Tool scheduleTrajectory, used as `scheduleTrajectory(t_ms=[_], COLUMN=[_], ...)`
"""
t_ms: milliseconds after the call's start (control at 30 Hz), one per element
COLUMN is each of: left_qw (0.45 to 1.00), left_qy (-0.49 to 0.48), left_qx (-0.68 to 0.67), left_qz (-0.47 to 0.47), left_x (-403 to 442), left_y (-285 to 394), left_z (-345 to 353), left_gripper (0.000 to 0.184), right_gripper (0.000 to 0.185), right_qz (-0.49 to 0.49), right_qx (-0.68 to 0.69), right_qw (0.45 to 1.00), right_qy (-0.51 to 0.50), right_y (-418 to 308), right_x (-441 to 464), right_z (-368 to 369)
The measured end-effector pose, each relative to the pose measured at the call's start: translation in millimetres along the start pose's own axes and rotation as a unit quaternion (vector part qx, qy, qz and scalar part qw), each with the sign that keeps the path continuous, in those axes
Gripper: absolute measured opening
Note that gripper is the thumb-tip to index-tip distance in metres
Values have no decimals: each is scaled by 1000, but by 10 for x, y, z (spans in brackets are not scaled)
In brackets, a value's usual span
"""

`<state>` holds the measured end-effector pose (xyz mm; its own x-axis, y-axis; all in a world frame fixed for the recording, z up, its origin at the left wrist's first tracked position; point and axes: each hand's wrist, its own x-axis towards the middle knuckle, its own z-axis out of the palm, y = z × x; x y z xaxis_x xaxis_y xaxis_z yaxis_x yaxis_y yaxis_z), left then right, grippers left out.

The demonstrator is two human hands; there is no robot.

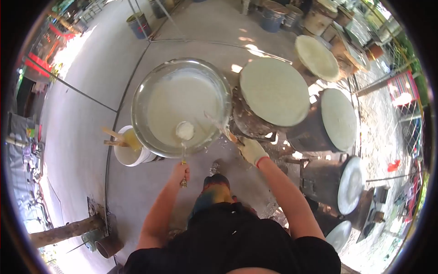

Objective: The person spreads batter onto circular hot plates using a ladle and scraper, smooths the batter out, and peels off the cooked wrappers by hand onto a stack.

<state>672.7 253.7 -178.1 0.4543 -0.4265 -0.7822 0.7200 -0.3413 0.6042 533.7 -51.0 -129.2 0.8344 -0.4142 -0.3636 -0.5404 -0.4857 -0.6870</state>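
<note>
Just below the near rim of a wide, round, shiny metal basin [136, 109], the handle of a long metal ladle [185, 131] is gripped by the bare left hand [181, 171], fingers closed around it. The ladle's white-covered round head is held over the smooth white mixture [182, 100] filling the basin. A narrow, pale tool with a brown handle [224, 129] is clasped by the right hand [252, 151], which is covered by a white glove with a red cuff; its far end is extended over the basin's right side, and whether the mixture is touched cannot be told. Beside the basin, a round white bucket [129, 161] is seen at left and a large, pale, round-topped drum [273, 91] at right.
</note>
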Motion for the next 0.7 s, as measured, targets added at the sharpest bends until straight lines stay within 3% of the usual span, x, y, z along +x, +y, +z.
scheduleTrajectory(t_ms=[33, 67, 167, 267, 300, 333, 400, 433, 500, 533, 600, 667, 700], left_qw=[999, 997, 953, 816, 879, 928, 983, 992, 959, 938, 909, 882, 897], left_qy=[38, 75, 83, 246, 172, 95, -63, -106, -162, -182, -203, -220, -223], left_qx=[16, 32, 292, 472, 406, 333, 170, 66, -151, -219, -311, -384, -363], left_qz=[0, 0, -3, 225, 181, 136, 41, -34, -177, -197, -189, -162, -115], left_x=[149, 316, 989, 1645, 1913, 2216, 2752, 2606, 2217, 2011, 1591, 1223, 1021], left_y=[105, 206, 561, 385, 272, 135, -183, -7, 350, 500, 744, 991, 1201], left_z=[-153, -295, -696, -843, -947, -1072, -1257, -1049, -642, -505, -321, -186, -110], left_gripper=[10, 11, 17, 18, 14, 11, 10, 12, 18, 21, 23, 19, 17], right_gripper=[27, 28, 32, 32, 36, 38, 44, 36, 22, 21, 21, 21, 21], right_qz=[-49, -31, 32, 63, 57, 98, 177, 162, 129, 196, 285, 322, 306], right_qx=[-110, -131, -174, -254, -230, -125, 84, 54, 1, 110, 299, 457, 492], right_qw=[993, 991, 984, 953, 941, 951, 935, 945, 962, 942, 877, 800, 785], right_qy=[2, -3, -7, -151, -242, -264, -295, -278, -240, -250, -246, -217, -220], right_y=[0, -73, -486, -703, -655, -623, -544, -479, -312, -477, -589, -530, -786], right_x=[349, 670, 1618, 2227, 2480, 2559, 2575, 2519, 2248, 2028, 1687, 1550, 1501], right_z=[90, 153, 372, 428, 465, 451, 392, 479, 762, 739, 756, 827, 658])
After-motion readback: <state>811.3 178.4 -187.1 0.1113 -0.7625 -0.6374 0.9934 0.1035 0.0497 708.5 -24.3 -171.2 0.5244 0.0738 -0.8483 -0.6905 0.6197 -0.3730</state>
